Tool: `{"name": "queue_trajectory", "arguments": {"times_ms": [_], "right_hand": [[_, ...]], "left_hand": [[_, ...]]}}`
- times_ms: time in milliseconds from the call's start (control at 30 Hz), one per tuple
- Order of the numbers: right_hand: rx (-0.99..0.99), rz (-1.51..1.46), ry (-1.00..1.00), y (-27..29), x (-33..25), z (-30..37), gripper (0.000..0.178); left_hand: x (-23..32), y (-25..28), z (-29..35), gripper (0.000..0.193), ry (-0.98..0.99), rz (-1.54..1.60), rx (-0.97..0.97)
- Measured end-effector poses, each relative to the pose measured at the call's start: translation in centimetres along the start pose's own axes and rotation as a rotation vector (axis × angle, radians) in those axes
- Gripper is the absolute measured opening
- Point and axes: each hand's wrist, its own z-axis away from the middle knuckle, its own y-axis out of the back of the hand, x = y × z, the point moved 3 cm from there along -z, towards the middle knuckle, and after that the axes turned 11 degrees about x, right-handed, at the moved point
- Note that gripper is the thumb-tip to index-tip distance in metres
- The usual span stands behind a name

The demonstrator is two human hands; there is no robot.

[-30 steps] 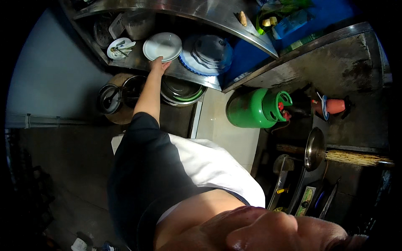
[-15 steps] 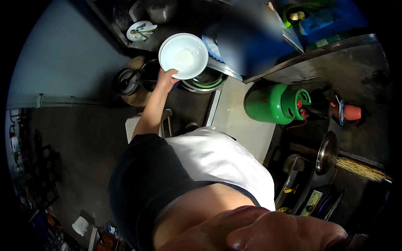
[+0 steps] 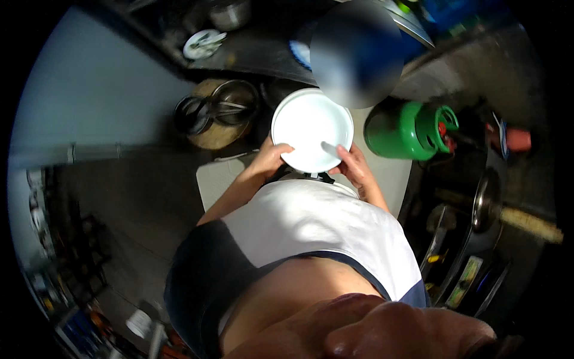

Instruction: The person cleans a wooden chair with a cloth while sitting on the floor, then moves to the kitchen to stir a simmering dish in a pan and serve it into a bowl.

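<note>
While the left hand [image 3: 269, 158] and right hand [image 3: 357, 169] clamp their fingers on the near edge of the white bowl [image 3: 314, 125], it is in front of the shirt [image 3: 317, 209]. It might tip and drop if the hands slip, since its far side looks unheld. Its open top faces up; being round, it has no long side.

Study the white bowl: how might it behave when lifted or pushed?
The bowl is probably stiff: its rim looks round between the left hand and right hand. Its smooth inside suggests it may be slippery. A second rim behind it hints at a stack, which could slide apart.
</note>
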Motion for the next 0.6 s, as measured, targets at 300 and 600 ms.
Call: {"name": "queue_trajectory", "arguments": {"times_ms": [300,600], "right_hand": [[0.356,-0.212,-0.047,5.7,4.2,4.8,0.047],[0.630,-0.706,0.090,14.1,9.9,12.7,0.044]], "left_hand": [[-2.7,-7.1,0.3,0.055,0.419,-0.303,-0.271],[-12.1,-13.7,-0.8,0.059,0.986,-0.153,-0.526]]}}
